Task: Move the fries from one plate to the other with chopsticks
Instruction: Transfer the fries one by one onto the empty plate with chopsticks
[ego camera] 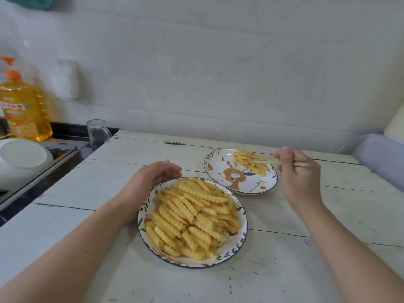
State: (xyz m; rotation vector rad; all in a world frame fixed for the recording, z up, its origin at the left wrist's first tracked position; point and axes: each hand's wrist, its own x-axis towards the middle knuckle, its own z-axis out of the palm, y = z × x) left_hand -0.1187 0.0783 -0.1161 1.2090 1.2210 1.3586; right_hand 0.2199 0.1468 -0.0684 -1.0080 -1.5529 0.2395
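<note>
Whitewashed planks form the table, set against a pale wall, with a dark counter and sink at the left edge.

Two patterned plates stand on the table. The near plate carries a full heap of crinkle-cut fries. The far plate, just beyond and to the right, holds a small cluster of moved fries on its far side.

Grip state: the right hand has its fingers curled round the chopsticks, whose tips lie among the small cluster. Whether the tips are pinching a fry or have let go cannot be told. The left hand is cupped against the far left rim of the near plate, fingers loosely curved and holding nothing.

Handling, as a judgement: each fry is light and fairly stiff but will likely snap under hard pressure. The ridged faces should give the tips purchase; any oil on the surface would reduce it. Take hold near mid-length, across the ridges, so the piece does not pivot. Lift from the top of the heap; pulling a buried fry may spill its neighbours over the rim.

Surroundings: a yellow liquid bottle, a glass mug and a white bowl stand at the left, well apart from both plates. Nothing lies between the plates; only the two rims need clearing
</note>
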